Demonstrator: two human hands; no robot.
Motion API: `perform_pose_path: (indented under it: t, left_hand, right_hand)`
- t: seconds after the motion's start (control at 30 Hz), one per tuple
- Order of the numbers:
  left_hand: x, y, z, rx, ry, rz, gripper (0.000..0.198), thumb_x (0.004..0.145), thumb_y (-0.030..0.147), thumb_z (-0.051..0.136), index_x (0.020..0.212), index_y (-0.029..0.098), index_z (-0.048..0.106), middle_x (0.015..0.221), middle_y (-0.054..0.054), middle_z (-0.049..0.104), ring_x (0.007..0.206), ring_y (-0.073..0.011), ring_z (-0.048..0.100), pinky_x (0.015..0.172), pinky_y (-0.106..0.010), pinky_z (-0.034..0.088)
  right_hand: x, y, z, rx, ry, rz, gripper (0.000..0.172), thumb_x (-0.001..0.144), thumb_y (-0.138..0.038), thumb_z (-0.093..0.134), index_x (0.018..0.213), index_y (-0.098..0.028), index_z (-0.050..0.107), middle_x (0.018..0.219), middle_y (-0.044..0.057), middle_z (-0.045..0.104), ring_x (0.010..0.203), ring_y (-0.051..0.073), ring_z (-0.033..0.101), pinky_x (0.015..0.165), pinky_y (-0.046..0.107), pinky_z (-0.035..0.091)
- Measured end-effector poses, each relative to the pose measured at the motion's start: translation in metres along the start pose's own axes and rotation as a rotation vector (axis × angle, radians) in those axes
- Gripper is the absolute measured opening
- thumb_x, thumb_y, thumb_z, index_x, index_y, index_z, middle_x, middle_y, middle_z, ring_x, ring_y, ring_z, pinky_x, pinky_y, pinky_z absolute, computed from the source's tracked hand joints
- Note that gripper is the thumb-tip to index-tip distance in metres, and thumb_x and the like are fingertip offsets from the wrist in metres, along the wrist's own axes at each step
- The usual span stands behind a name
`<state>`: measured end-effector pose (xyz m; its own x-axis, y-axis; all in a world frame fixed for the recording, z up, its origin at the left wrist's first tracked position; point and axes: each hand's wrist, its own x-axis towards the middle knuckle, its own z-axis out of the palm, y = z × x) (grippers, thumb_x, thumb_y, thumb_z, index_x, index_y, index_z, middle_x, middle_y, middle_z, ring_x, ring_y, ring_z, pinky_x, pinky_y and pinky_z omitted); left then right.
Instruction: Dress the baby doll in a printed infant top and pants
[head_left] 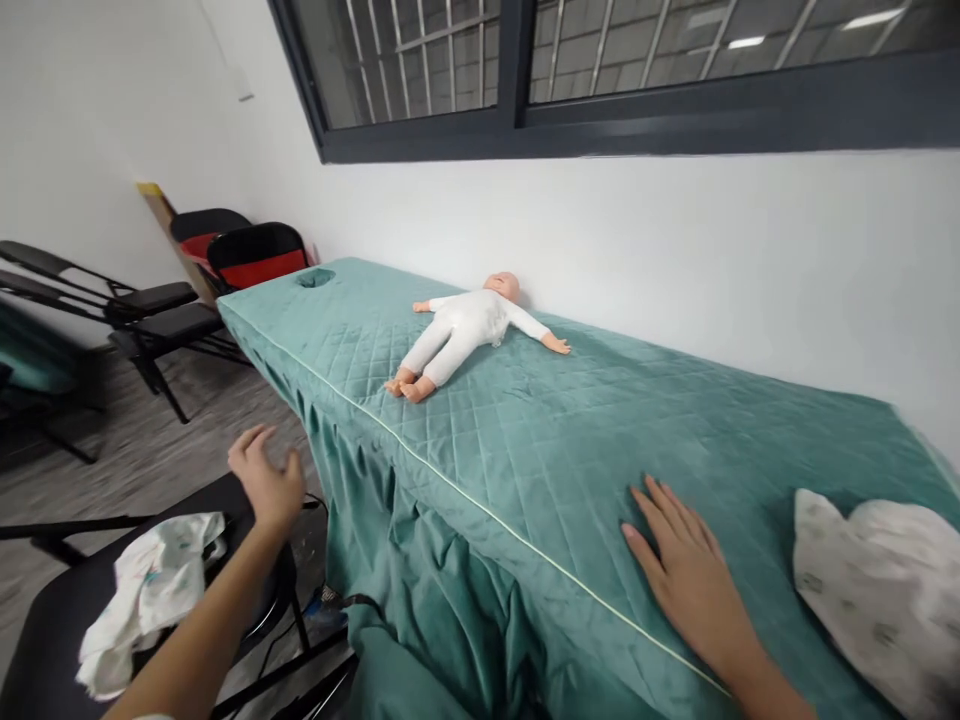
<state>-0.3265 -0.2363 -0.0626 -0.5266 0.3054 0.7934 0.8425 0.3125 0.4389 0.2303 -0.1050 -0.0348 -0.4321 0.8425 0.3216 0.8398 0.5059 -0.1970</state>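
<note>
My right hand [686, 575] lies on the quilted green cover of the massage bed [570, 450], fingers stretched out and holding nothing. To its right rests a white patterned cloth [874, 590], partly cut off by the frame edge. My left hand [268, 480] hangs in the air past the bed's near side, fingers apart and bent a little, with nothing in it. Below it, white cloths [161, 580] with coloured marks lie on a black chair [56, 635]. Farther back on the bed, a baby doll [469, 320] in a white suit lies on its back, arms spread.
A white wall with a dark-framed window [517, 125] runs along the bed's far side. Folding chairs [259, 255] with black and red backs stand beyond its left end, where the bed has a face hole [316, 278]. A green skirt [427, 560] drapes down the near side.
</note>
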Motion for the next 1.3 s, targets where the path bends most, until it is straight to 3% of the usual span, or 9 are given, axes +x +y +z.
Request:
perform_pose_path:
  t: [0.1,0.17,0.3,0.43,0.67,0.87,1.07,1.17,1.3]
  left_hand:
    - [-0.015,0.09,0.037,-0.252,-0.019,0.117,0.032,0.087,0.024,0.059,0.117,0.016,0.054,0.13,-0.016,0.055,0.129,-0.0315,0.05,0.111,-0.057,0.039]
    - [-0.032,0.153,0.061,-0.418,-0.102,0.178,0.03,0.089,0.024,0.058,0.118,0.017,0.054,0.128,-0.015,0.057,0.127,-0.0289,0.052,0.11,-0.053,0.041]
    - [-0.06,0.268,0.102,-0.673,-0.521,0.307,0.029,0.093,0.02,0.051,0.122,0.021,0.054,0.127,-0.011,0.06,0.123,-0.0242,0.056,0.109,-0.045,0.044]
    - [-0.07,0.337,0.129,-0.598,-0.911,0.399,0.033,0.093,0.021,0.051,0.126,0.02,0.057,0.128,-0.011,0.063,0.121,-0.0265,0.058,0.104,-0.045,0.047]
    - [-0.072,0.354,0.133,-0.466,-0.977,0.436,0.028,0.096,0.024,0.048,0.12,0.02,0.062,0.124,-0.01,0.067,0.118,-0.0299,0.059,0.101,-0.048,0.045]
    - [-0.07,0.349,0.127,-0.672,-1.002,0.346,0.028,0.097,0.037,0.053,0.118,0.022,0.063,0.119,-0.009,0.07,0.11,-0.0285,0.063,0.099,-0.047,0.046]
    - [-0.067,0.34,0.128,-1.197,-1.025,-0.143,0.042,0.093,0.051,0.057,0.122,0.02,0.059,0.124,-0.011,0.068,0.109,-0.0249,0.065,0.097,-0.039,0.05]
    - [-0.065,0.337,0.131,-1.287,-0.928,-0.297,0.054,0.09,0.056,0.059,0.131,0.021,0.054,0.14,-0.012,0.059,0.13,-0.0275,0.055,0.11,-0.041,0.044]
    - [-0.064,0.338,0.129,-1.189,-1.025,-0.244,0.078,0.08,0.051,0.075,0.146,0.025,0.043,0.156,-0.011,0.044,0.145,-0.0311,0.041,0.12,-0.044,0.033]
  right_hand:
    - [-0.019,0.008,-0.022,0.068,-0.045,-0.041,0.052,0.1,-0.05,0.039,0.143,-0.022,0.05,0.153,0.011,0.05,0.141,0.03,0.048,0.113,0.053,0.044]
    - [-0.03,0.024,-0.043,0.033,0.048,-0.012,0.051,0.1,-0.048,0.041,0.142,-0.022,0.049,0.151,0.012,0.052,0.139,0.03,0.049,0.112,0.051,0.045]
    - [-0.052,0.064,-0.085,-0.311,0.286,0.251,0.066,0.095,-0.056,0.038,0.144,-0.013,0.047,0.148,0.023,0.051,0.14,0.045,0.043,0.109,0.067,0.038]
    - [-0.071,0.092,-0.106,-0.46,0.171,0.517,0.074,0.089,-0.064,0.04,0.141,-0.013,0.05,0.131,0.026,0.063,0.114,0.05,0.062,0.09,0.065,0.048]
    - [-0.046,0.088,-0.113,-0.183,0.137,0.698,0.052,0.084,-0.051,0.054,0.128,-0.026,0.062,0.107,0.016,0.074,0.089,0.041,0.071,0.071,0.051,0.053]
    - [0.034,0.025,-0.11,0.664,0.309,0.601,0.046,0.078,-0.049,0.07,0.114,-0.022,0.068,0.106,0.006,0.075,0.095,0.027,0.068,0.084,0.039,0.053]
    - [0.113,-0.015,-0.057,1.554,0.119,0.568,0.036,0.076,-0.04,0.074,0.108,-0.023,0.071,0.098,0.003,0.077,0.091,0.025,0.071,0.077,0.035,0.056]
    - [0.13,-0.009,-0.022,1.53,0.18,0.646,0.033,0.074,-0.037,0.077,0.103,-0.023,0.072,0.099,0.002,0.077,0.098,0.026,0.071,0.084,0.035,0.056]
    - [0.127,0.004,0.001,1.492,0.227,0.615,0.044,0.078,-0.047,0.076,0.115,-0.026,0.068,0.125,0.003,0.072,0.12,0.027,0.064,0.102,0.038,0.051]
